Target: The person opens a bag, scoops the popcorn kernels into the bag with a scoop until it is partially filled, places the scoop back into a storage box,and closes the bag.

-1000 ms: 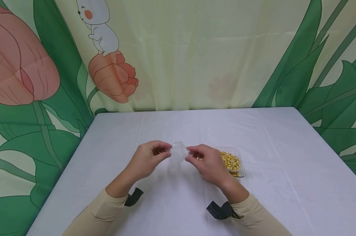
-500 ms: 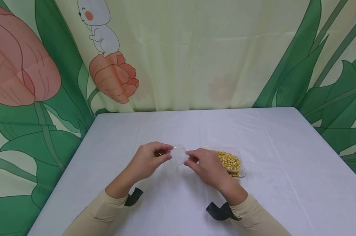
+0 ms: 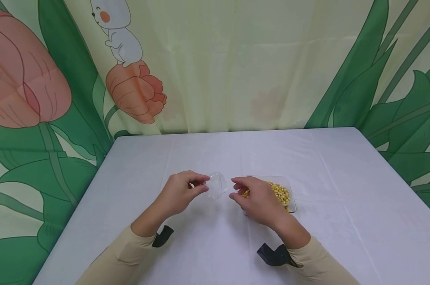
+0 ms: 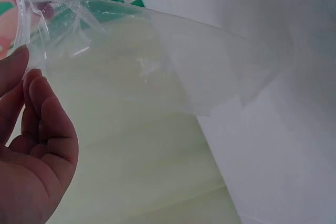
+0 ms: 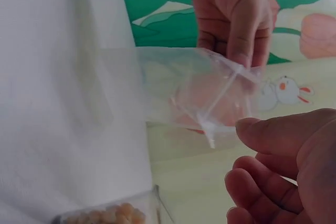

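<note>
Far to the left of the left hand, a large pink tulip with green leaves is printed on the backdrop. Nearer, a white cartoon rabbit sits on an orange flower, beyond the left hand and somewhat to its left. A beige sleeve runs up to the left wrist, with a black fitting on the inner side.

The left hand pinches the edge of a clear plastic bag between thumb and fingertips. The bag lies just right of those fingertips, between the two hands; in the left wrist view it is creased near the pinch and smoother farther out, toward the counter.

Right of the bag, the right hand has its thumb and bent fingers a little apart, its fingertips just beside the bag with a slim gap in the head view. A second black fitting and beige sleeve sit below that hand.

Behind and to the right of the right hand, partly covered by it, a clear container of yellow corn kernels rests on the counter. Farther right, more green leaves are printed on the backdrop.
</note>
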Available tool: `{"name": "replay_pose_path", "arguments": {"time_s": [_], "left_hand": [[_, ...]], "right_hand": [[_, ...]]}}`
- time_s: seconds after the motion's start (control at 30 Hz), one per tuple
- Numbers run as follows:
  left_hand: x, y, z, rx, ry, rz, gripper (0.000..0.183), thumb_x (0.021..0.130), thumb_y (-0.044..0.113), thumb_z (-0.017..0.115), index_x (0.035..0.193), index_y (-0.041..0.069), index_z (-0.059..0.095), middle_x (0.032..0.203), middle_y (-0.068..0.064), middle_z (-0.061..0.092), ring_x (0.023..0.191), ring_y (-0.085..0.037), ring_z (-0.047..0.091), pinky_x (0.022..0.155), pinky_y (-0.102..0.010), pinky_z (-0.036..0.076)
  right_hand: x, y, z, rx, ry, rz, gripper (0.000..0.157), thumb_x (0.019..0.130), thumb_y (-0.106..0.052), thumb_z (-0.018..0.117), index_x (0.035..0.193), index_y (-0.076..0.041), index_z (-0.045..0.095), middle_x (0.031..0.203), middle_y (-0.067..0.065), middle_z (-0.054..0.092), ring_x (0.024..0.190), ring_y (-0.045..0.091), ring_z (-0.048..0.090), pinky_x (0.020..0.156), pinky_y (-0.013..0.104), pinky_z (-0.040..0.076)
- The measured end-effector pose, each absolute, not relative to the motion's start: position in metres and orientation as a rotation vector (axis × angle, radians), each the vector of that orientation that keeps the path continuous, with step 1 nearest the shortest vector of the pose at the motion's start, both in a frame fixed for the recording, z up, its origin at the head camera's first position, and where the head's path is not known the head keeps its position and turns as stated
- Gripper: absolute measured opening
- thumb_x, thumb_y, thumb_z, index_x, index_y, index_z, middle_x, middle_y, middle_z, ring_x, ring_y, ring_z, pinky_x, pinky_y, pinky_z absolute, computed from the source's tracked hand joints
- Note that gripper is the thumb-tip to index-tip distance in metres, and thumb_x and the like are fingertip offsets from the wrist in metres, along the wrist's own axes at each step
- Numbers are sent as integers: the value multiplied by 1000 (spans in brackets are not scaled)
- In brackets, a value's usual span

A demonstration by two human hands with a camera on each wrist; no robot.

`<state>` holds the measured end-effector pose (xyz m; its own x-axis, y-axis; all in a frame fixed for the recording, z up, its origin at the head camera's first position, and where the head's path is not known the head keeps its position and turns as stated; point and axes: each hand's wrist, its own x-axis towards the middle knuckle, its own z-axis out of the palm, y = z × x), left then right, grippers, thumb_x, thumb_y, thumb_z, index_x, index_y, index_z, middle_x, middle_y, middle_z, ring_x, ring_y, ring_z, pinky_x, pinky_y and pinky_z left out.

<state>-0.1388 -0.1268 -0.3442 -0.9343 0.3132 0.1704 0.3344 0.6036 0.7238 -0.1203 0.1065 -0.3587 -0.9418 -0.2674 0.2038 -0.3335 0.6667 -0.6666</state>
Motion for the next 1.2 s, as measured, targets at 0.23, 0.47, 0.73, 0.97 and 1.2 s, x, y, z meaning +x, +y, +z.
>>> {"name": "replay_pose_path", "arguments": {"time_s": [0.23, 0.47, 0.73, 0.97, 1.2], "left_hand": [[-143, -121, -352, -550, -2771, -1334, 23, 85, 7, 81, 107, 7, 78, 88, 6, 70, 78, -10, 61, 70, -28, 54], [-145, -116, -357, -561, -2765, -1357, 21, 85, 8, 80, 106, 5, 78, 88, 5, 70, 79, -11, 61, 73, -29, 54], [-145, -108, -359, -488, -2779, -1425, 22, 85, 9, 80, 107, 5, 77, 87, 5, 67, 81, -14, 59, 72, -30, 54], [-146, -104, -364, -471, -2771, -1466, 21, 86, 9, 80, 106, 5, 77, 87, 6, 67, 81, -13, 60, 74, -31, 53], [-148, -102, -368, -455, -2754, -1504, 22, 86, 8, 80, 107, 4, 76, 87, 5, 67, 82, -14, 60, 75, -30, 53]], "right_hand": [[-114, 130, -356, 467, -2690, 1285, 33, 86, -10, 79, 117, -3, 72, 98, 1, 71, 85, 13, 64, 76, 33, 55], [-109, 149, -351, 398, -2754, 1395, 36, 88, -17, 79, 121, -4, 70, 111, 6, 70, 92, 17, 65, 80, 33, 55], [-111, 162, -356, 397, -2716, 1390, 37, 86, -16, 81, 119, -3, 70, 112, 7, 70, 92, 18, 67, 79, 31, 55], [-109, 176, -359, 362, -2690, 1398, 41, 86, -19, 82, 122, -3, 68, 113, 8, 70, 92, 18, 66, 79, 29, 53], [-107, 188, -361, 342, -2701, 1265, 29, 88, -14, 79, 114, -4, 70, 107, 5, 71, 93, 21, 63, 78, 35, 53]]}}
